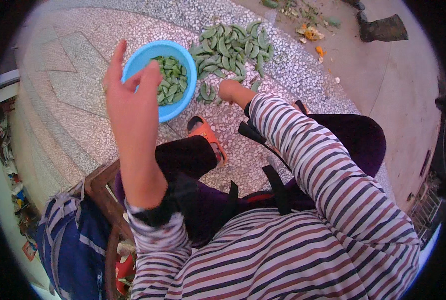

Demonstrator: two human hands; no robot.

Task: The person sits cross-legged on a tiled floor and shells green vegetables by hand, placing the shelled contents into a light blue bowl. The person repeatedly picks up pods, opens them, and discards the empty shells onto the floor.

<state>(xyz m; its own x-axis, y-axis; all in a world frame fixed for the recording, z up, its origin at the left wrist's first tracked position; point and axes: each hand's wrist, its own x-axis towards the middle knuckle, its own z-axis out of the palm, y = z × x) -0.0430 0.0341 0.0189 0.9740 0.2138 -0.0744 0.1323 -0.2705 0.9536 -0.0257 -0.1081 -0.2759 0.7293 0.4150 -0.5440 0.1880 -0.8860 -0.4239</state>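
My left hand (134, 97) is raised over the left side of a light blue plastic basin (187, 105). Its index finger points up, apart from the thumb, and nothing shows between them. Inside the basin lie pieces of flat green bean pods (172, 88). To the right of it, a loose pile of whole flat green bean pods (226, 45) rests on the speckled terrazzo floor. My right hand (230, 90) is low at the near edge of that pile, beside a few separate pods (207, 92). Its fingers are hidden, so whether it grips anything cannot be seen.
A wooden chair or stool frame (99, 180) and a blue backpack (73, 240) are at my left. My orange sandal (208, 137) is just below the basin. Orange peel scraps (312, 33) and a dark flat object (384, 29) lie at the upper right.
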